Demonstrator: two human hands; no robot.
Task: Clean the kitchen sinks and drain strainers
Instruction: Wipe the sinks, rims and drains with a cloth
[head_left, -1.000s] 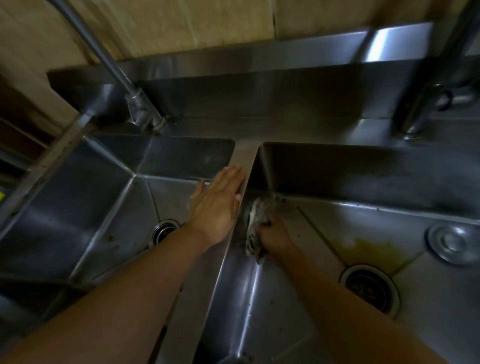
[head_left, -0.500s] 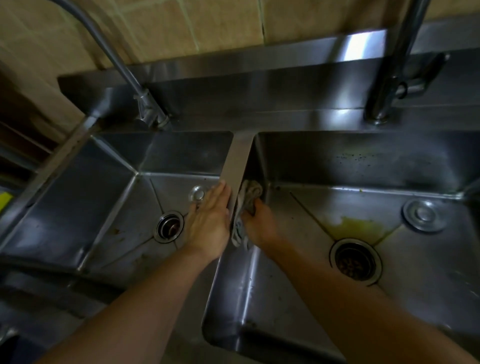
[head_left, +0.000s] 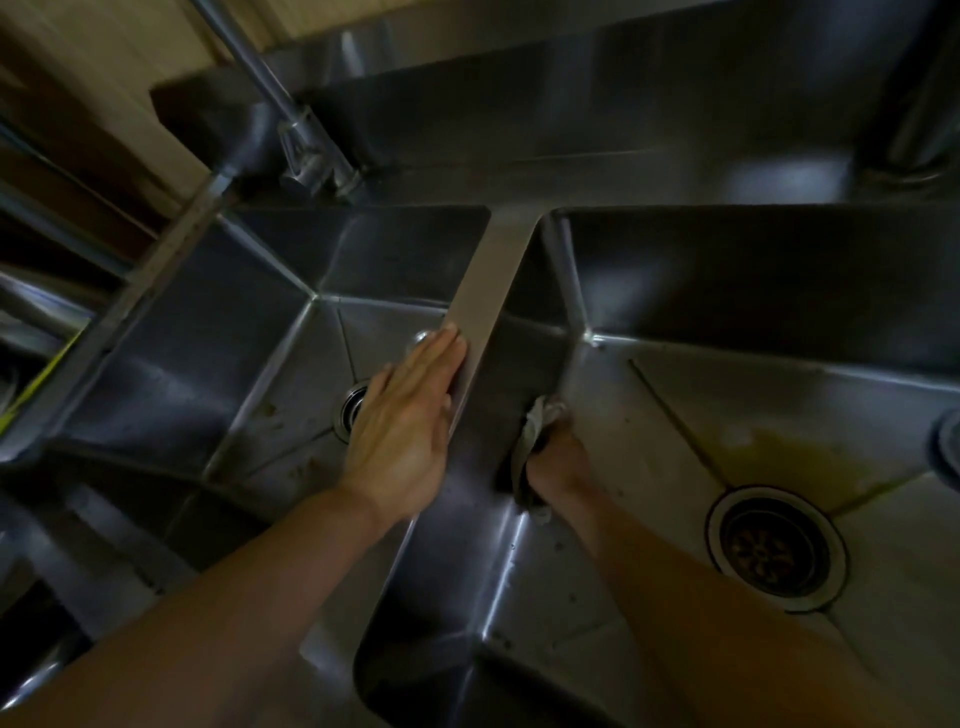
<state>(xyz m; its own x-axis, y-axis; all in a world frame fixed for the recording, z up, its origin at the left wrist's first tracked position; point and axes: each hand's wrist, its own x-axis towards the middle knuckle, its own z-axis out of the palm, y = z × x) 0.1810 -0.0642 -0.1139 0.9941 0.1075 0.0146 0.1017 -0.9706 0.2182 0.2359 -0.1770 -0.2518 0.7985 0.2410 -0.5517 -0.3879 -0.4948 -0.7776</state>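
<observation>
Now | right hand (head_left: 558, 462) grips rag (head_left: 535, 441) | rag upright against divider (head_left: 483, 312)

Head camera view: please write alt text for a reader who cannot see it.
The right hand grips a cloth against the left inner wall of the right sink, while the left hand rests flat on the divider. Yellowish residue lies above that sink's drain strainer.

Both our bare forearms reach forward from the lower edge of the view. Our left hand (head_left: 405, 426) lies flat, palm down, fingers straight and together. Our right hand (head_left: 558, 460) sits lower, fingers curled tightly in a grip, knuckles facing up toward us.
</observation>
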